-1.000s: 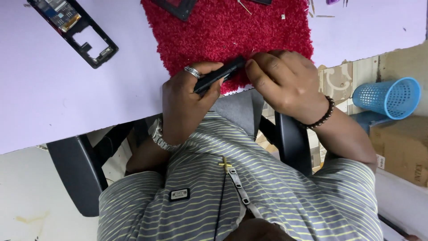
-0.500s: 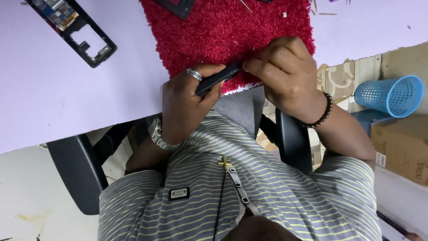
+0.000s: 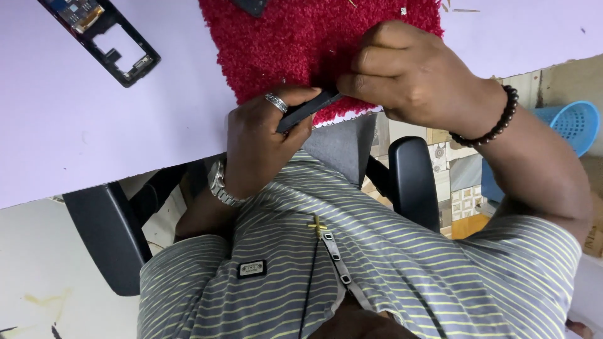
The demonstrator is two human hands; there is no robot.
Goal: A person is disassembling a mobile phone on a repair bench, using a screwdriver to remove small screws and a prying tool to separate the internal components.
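Over the last second the right hand (image 3: 408,78) is shifted farther onto the red mat (image 3: 301,44) and curled tightly over one end of a slim black part (image 3: 308,110) — its near end stays pinched in the left hand (image 3: 264,144) — so a closer, firmer two-handed grip is suggested.

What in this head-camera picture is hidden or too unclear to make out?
- Slim black object: held between left hand and right hand; the fingers cover both ends, so its kind is unclear.
- Dark item on the red mat: cut off by the top edge.
- Black phone frame on the table: its upper end is cut off by the top edge.
- Blue basket: partly hidden behind the right arm, cut by the right edge.
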